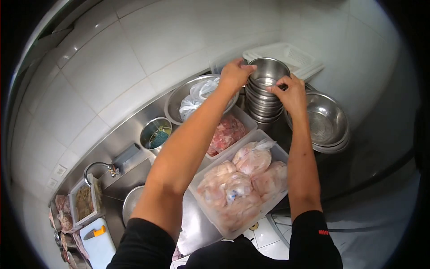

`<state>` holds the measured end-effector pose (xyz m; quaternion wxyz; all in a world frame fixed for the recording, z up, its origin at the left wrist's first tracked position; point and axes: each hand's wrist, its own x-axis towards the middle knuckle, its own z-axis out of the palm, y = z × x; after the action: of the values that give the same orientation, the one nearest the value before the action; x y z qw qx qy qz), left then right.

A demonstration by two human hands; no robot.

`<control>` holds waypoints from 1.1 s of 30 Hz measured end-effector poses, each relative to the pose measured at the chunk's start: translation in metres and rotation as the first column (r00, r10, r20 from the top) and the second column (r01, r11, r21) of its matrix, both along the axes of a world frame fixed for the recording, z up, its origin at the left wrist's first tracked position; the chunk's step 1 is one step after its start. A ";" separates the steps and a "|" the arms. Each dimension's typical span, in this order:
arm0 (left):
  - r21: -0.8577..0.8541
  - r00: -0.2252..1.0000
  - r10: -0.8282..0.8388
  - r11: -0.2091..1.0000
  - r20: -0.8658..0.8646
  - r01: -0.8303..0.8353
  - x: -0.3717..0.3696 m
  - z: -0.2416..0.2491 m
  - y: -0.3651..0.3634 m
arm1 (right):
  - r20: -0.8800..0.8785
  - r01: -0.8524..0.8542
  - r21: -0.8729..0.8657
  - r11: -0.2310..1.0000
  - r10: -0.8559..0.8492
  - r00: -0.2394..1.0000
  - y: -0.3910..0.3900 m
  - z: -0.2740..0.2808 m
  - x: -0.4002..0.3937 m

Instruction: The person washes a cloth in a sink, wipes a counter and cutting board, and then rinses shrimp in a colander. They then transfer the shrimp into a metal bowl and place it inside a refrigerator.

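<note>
A tall stack of steel bowls [263, 106] stands at the back of the counter, nested one in another. My left hand [236, 75] is closed on the left rim of the top steel bowl [270, 69], with its thumb over the edge. On the near right side of that rim, my right hand [292, 93] pinches with thumb and forefinger. Some fingertips of both hands are hidden behind the bowl. Below my arms, a plastic tub [212, 218] holds several clear bags of pale raw meat [253, 158]. Behind it sits a smaller tub with reddish meat [227, 133].
White plastic baskets [307, 62] lie behind the stack. Perforated steel bowls [326, 121] are at right. Left are a bowl with plastic bags [193, 102], a steel pot [156, 133], a faucet [96, 168], and a cutting board [99, 246] with an orange-handled knife [96, 232].
</note>
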<state>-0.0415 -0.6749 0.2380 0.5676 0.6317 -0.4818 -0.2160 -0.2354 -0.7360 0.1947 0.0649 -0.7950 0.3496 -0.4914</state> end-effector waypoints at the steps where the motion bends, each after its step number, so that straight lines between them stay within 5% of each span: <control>1: 0.073 1.000 -0.001 0.997 0.004 0.000 0.000 0.007 -0.011 | 0.038 0.004 -0.059 0.998 -0.002 0.999 0.000 -0.006 0.001; 3: 0.219 1.000 0.000 0.976 0.012 -0.003 0.000 0.014 -0.028 | 0.069 -0.038 -0.018 0.999 0.039 0.997 0.008 -0.002 -0.003; 6: 0.357 0.970 -0.009 0.931 0.242 -0.081 0.002 0.014 -0.042 | 0.120 -0.080 -0.088 0.993 0.091 0.989 0.007 -0.003 -0.007; 9: 0.293 0.994 -0.058 0.956 0.092 0.029 0.005 0.010 -0.043 | 0.069 -0.150 -0.066 0.987 0.154 0.986 0.008 0.005 -0.016; 12: 0.342 0.930 0.072 0.917 0.361 -0.204 0.000 0.016 -0.052 | 0.050 -0.125 -0.078 0.989 0.129 0.990 0.002 0.002 -0.017; 18: 0.377 0.948 0.021 0.915 0.318 -0.146 -0.002 0.028 -0.053 | -0.047 -0.138 -0.075 0.988 0.135 0.990 -0.004 0.011 -0.023; 21: 0.402 0.953 0.018 0.904 0.303 -0.145 0.005 0.032 -0.051 | 0.280 -0.398 0.306 0.865 0.318 0.906 -0.017 0.017 -0.030; 24: 0.394 0.942 -0.003 0.909 0.334 -0.137 0.001 0.032 -0.045 | 0.430 -0.361 0.476 0.802 0.146 0.891 -0.028 0.030 -0.027; 27: 0.306 0.847 0.000 0.933 0.532 -0.192 -0.011 0.028 -0.040 | 0.278 -0.186 0.586 0.788 0.020 0.960 -0.039 0.035 -0.023; 31: 0.381 0.876 -0.030 0.907 0.481 -0.178 -0.016 0.032 -0.038 | 0.072 -0.036 0.581 0.813 -0.007 0.997 -0.032 0.044 -0.028; 33: 0.398 0.865 -0.053 0.901 0.499 -0.174 -0.018 0.033 -0.037 | 0.130 -0.100 0.602 0.792 0.027 0.991 -0.040 0.039 -0.029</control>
<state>-0.0596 -0.7119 0.2712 0.2773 0.7901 -0.5314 -0.1281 -0.2648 -0.7756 0.2340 0.3529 -0.7139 0.4576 -0.3956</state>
